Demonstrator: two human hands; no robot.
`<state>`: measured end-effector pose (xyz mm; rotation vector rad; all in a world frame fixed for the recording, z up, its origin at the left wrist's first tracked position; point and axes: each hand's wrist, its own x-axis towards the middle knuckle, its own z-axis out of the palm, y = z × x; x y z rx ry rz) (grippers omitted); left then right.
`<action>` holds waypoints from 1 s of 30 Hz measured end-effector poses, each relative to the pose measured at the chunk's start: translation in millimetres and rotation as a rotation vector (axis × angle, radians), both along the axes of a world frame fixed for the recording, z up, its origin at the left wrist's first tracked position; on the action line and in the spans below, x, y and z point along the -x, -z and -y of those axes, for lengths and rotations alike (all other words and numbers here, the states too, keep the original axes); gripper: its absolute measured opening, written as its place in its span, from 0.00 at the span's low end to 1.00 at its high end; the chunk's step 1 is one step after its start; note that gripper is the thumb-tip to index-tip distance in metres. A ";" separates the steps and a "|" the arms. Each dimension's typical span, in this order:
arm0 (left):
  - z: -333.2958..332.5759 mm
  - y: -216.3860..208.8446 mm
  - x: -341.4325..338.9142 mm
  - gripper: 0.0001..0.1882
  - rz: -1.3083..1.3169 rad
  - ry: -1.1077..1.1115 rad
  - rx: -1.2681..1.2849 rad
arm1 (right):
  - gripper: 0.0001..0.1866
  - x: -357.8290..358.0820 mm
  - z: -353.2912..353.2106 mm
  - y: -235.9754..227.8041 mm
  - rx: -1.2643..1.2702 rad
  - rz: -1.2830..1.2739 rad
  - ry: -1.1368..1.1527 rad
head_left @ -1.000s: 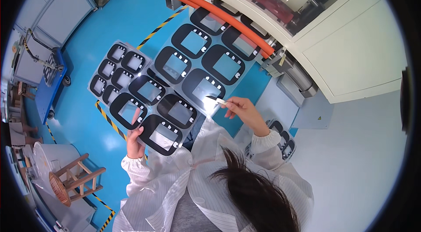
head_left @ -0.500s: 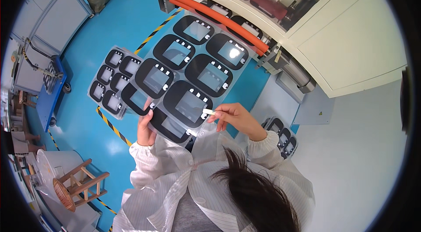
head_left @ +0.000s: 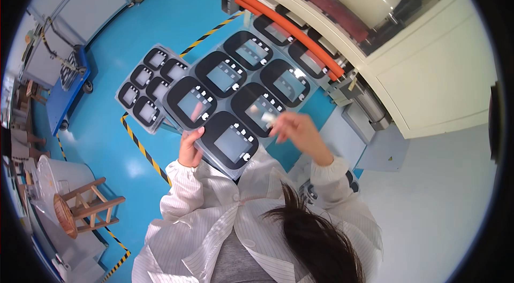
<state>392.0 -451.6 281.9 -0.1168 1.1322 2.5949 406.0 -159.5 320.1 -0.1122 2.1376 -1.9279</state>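
A long clear sheet [head_left: 201,137] carries several black rounded panels with pale rectangular windows and white marks. It runs from under the machine's orange roller [head_left: 289,31] down toward me. My left hand [head_left: 190,148] is closed on the sheet's near-left edge, its thumb on top and the other fingers partly hidden. Above the sheet's right side, my right hand [head_left: 295,132] is closed, pinching a small pale rectangular piece [head_left: 269,118] at its fingertips. Motion blurs that hand and the piece, and I cannot tell whether either touches the sheet.
Left of the sheet stands a stack of similar panel sheets [head_left: 143,90]; another pile [head_left: 350,180] shows beside my right sleeve. The cream machine [head_left: 428,69] fills the upper right. A blue cart [head_left: 67,96], a wooden stool [head_left: 88,205] and striped floor tape [head_left: 140,146] lie left.
My right hand has moved away from me over the sheet with the pale piece. Panels that showed below the near row are no longer seen. The whole view has shifted.
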 end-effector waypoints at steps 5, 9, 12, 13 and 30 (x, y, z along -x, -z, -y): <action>2.8 -4.9 -5.5 0.36 -0.031 -0.036 -0.032 | 0.09 109.0 -21.6 14.9 -0.437 -0.387 0.313; 5.3 -16.3 -7.3 0.37 0.009 -0.017 0.003 | 0.13 173.9 -9.3 30.5 -0.539 -0.532 0.265; 5.9 -16.6 -7.9 0.36 0.020 -0.044 0.021 | 0.14 200.0 7.4 34.8 -0.698 -0.682 0.224; 5.6 -16.7 -8.3 0.36 0.016 -0.058 0.058 | 0.14 205.6 12.8 34.8 -0.766 -0.654 0.198; 70.4 -29.1 -47.1 0.36 0.055 -0.053 0.108 | 0.18 152.4 53.5 24.1 -1.175 -0.761 -0.071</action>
